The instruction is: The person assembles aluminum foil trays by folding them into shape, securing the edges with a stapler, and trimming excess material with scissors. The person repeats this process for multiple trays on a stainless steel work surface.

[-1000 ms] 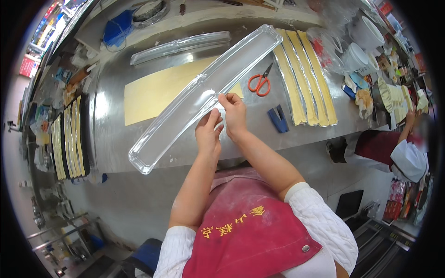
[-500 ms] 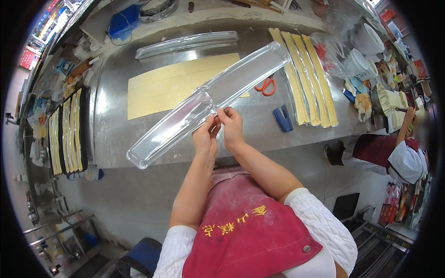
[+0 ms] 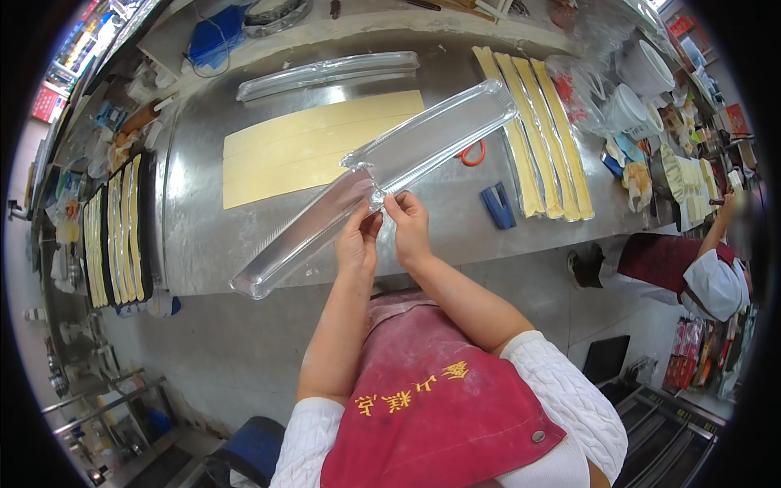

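Note:
A long, shallow foil tray (image 3: 309, 220), creased across its middle, slants over the steel table. My left hand (image 3: 358, 236) and my right hand (image 3: 411, 228) both pinch its near edge at the crease, where the foil is crumpled. Behind it lies a flat yellow dough sheet (image 3: 285, 154) with lines along its length, partly covered by the tray. Farther back rest more foil trays (image 3: 325, 75), stacked or nested. Orange-handled scissors (image 3: 473, 153) show partly beyond the tray, and a blue clip-like tool (image 3: 498, 206) lies right of my right hand.
Several dough-lined foil trays (image 3: 541, 138) stand side by side at the table's right. More filled trays sit on a black baking tray (image 3: 146, 228) at the left. White tubs (image 3: 643, 69) and plastic bags crowd the far right. Another person (image 3: 691, 264) works at the right edge.
The foil tray bends more sharply at its middle, its left end shifting slightly right and the foil crumpling near my fingers. Both hands keep their pinch and have barely moved.

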Demonstrator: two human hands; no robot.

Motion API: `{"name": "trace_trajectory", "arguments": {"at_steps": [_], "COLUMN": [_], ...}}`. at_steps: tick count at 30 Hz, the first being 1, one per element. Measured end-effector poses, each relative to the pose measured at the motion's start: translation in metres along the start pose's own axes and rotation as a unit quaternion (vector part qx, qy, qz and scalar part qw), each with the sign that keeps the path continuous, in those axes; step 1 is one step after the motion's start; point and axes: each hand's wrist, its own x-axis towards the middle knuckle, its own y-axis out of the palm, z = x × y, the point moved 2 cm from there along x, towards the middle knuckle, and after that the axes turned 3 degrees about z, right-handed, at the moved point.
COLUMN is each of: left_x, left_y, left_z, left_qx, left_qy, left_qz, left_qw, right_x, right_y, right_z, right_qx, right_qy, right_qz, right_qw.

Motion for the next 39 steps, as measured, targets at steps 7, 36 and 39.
{"name": "trace_trajectory", "arguments": {"at_steps": [7,36,39], "left_x": [-0.001,0.007,0.006], "left_y": [-0.006,0.008,0.029], "left_z": [0.002,-0.086,-0.083], "left_qx": [-0.073,0.513,0.514], "left_qy": [-0.044,0.211,0.157], "left_qz": [-0.016,0.199,0.178], "left_qw": [0.996,0.808,0.824], "right_x": [-0.006,0.014,0.016], "right_y": [0.005,-0.007,0.001], "right_z": [-0.007,0.068,0.071], "right_qx": [0.035,-0.369,-0.361], "right_qy": [0.016,-0.160,-0.159], "right_qz": [-0.022,0.237,0.226], "right_qw": [0.999,0.885,0.891]}}
